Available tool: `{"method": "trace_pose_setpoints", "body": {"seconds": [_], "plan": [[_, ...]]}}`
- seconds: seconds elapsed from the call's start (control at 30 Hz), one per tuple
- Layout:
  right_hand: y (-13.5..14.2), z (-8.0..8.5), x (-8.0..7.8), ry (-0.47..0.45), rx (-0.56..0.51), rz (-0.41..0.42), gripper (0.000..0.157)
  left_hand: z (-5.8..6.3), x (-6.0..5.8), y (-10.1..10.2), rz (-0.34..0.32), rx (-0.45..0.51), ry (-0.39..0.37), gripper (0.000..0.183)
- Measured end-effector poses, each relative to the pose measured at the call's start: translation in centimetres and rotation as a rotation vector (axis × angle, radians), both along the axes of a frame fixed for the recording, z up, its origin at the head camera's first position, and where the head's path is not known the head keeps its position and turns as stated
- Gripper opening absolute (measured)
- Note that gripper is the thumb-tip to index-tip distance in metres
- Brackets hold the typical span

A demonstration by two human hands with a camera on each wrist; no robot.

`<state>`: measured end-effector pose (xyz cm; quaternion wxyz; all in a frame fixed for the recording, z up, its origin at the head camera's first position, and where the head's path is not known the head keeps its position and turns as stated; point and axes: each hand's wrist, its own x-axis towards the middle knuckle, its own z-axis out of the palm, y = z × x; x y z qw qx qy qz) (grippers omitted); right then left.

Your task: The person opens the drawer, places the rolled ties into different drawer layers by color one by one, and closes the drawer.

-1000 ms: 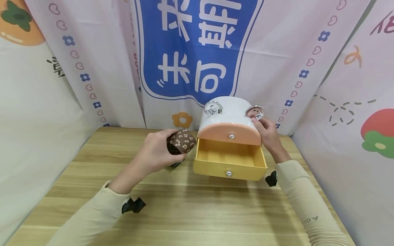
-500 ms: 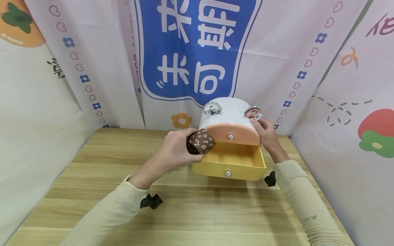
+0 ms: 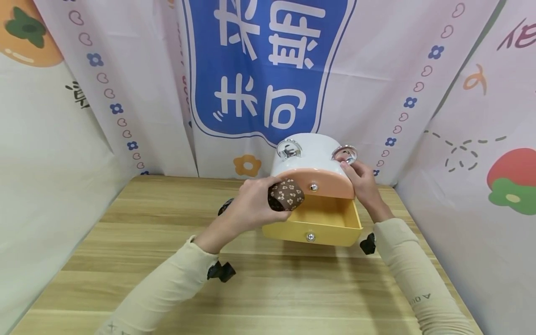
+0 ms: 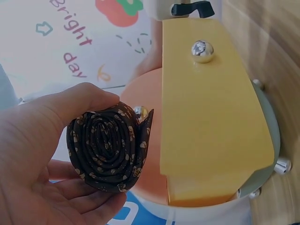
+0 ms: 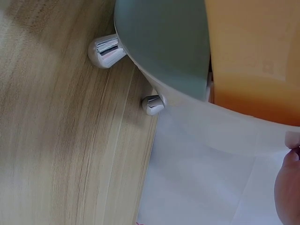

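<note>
My left hand pinches a rolled-up dark brown necktie with small cream flowers, thumb on one side and fingers on the other. Its spiral edge faces the camera in the left wrist view. In the head view, the roll overlaps the left part of a pulled-out yellow drawer. That drawer belongs to a rounded white drawer box with a peach upper drawer, which is pushed in. My right hand holds the box's right side, thumb near a round chrome ear.
Another dark patterned item lies on the wooden table, partly hidden behind my left hand. Chrome feet support the box. Printed cloth hangs close behind it and along both sides.
My left hand has carried the rolled necktie rightward, from beside the box to the left part of the drawer. The dark item on the table now shows behind it. The right hand stays put.
</note>
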<state>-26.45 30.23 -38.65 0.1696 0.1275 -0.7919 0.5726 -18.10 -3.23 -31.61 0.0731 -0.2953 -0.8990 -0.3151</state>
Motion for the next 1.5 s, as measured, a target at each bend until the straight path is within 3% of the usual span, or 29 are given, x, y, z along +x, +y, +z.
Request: {"method": "trace_pose_setpoints", "body": {"seconds": [0.23, 0.5, 0.87, 1.5], "plan": [[0.0, -0.1, -0.1, 0.022, -0.005, 0.018, 0.036, -0.5, -0.5, 1.0, -0.005, -0.009, -0.029, 0.064], [0.0, -0.1, -0.1, 0.005, 0.037, -0.02, 0.044, -1.0, -1.0, 1.7, -0.012, -0.024, -0.075, 0.059], [-0.1, -0.2, -0.1, 0.021, 0.028, -0.026, 0.038, -1.6, -1.6, 2.6, -0.03, -0.064, -0.115, 0.053], [-0.1, -0.2, 0.1, 0.001, 0.01, -0.043, 0.045, -2.7, -2.5, 4.8, -0.081, -0.132, -0.131, 0.039]]}}
